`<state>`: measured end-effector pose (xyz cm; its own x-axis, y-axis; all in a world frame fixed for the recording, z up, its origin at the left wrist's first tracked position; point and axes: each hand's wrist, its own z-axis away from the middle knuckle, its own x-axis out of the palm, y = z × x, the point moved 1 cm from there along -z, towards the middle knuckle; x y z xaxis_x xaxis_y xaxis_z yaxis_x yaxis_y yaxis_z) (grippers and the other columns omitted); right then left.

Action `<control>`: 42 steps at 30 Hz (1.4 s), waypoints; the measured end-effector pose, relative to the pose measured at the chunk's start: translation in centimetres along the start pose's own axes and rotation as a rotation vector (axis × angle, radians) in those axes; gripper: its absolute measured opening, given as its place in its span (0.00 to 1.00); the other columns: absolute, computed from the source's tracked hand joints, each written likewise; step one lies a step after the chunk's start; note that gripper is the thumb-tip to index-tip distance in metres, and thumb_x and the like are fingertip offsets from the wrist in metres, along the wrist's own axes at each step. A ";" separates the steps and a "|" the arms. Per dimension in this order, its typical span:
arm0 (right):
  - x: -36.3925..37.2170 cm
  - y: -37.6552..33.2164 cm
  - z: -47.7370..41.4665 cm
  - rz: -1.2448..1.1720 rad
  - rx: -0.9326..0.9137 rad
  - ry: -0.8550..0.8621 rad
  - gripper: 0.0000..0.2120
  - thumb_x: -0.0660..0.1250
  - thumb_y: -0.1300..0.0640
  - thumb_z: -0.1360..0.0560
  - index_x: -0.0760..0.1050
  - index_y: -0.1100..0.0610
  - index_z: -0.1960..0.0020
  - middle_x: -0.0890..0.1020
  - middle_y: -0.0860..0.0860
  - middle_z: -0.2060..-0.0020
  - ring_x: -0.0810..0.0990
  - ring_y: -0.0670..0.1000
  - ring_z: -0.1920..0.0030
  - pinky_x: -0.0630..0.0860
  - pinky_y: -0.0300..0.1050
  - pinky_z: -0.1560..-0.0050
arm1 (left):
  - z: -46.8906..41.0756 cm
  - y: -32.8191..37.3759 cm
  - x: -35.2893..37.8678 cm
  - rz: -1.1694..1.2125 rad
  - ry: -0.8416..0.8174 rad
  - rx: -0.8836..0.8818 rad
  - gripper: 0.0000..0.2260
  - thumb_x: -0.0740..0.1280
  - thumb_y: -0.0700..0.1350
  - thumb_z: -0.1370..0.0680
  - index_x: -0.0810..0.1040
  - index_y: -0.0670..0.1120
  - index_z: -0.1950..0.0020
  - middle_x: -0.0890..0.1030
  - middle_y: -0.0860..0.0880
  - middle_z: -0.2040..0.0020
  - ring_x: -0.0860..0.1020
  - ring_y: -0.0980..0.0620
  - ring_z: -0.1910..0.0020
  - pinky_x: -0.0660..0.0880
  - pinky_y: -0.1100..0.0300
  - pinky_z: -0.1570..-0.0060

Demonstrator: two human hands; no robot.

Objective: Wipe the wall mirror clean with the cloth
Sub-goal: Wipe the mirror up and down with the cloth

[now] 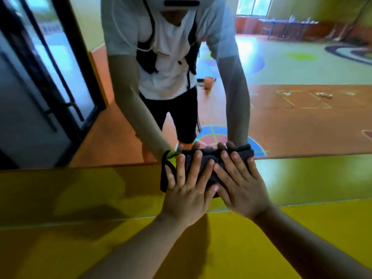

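Dark, nubbly cloth [203, 168], likely microfibre; smooth, glossy mirror [281, 121] glass; shiny yellow wall [80, 188]

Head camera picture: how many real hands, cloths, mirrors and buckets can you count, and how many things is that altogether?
hands: 2, the left hand and the right hand, both flat on the cloth
cloth: 1, dark
mirror: 1
bucket: 1, orange, seen only as a reflection
total: 5

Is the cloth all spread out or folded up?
Folded up. The dark cloth is a thick, creased pad, barely wider than the left hand and right hand pressing flat on it.
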<state>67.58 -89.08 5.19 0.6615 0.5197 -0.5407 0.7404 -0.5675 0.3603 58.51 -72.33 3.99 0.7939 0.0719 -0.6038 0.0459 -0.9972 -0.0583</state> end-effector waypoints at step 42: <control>-42.3 31.8 -66.5 0.195 0.115 0.380 0.31 0.36 0.40 0.17 0.46 0.50 0.16 0.49 0.52 0.16 0.44 0.53 0.16 0.39 0.54 0.18 | -70.9 -4.1 -47.2 -0.244 0.514 -0.087 0.27 0.38 0.56 0.16 0.49 0.55 0.16 0.46 0.52 0.15 0.42 0.45 0.16 0.44 0.41 0.19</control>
<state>71.10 -86.68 90.08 0.8004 0.5815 -0.1453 0.5934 -0.7344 0.3295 63.85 -72.97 89.12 0.9456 0.3040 -0.1160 0.2976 -0.9522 -0.0690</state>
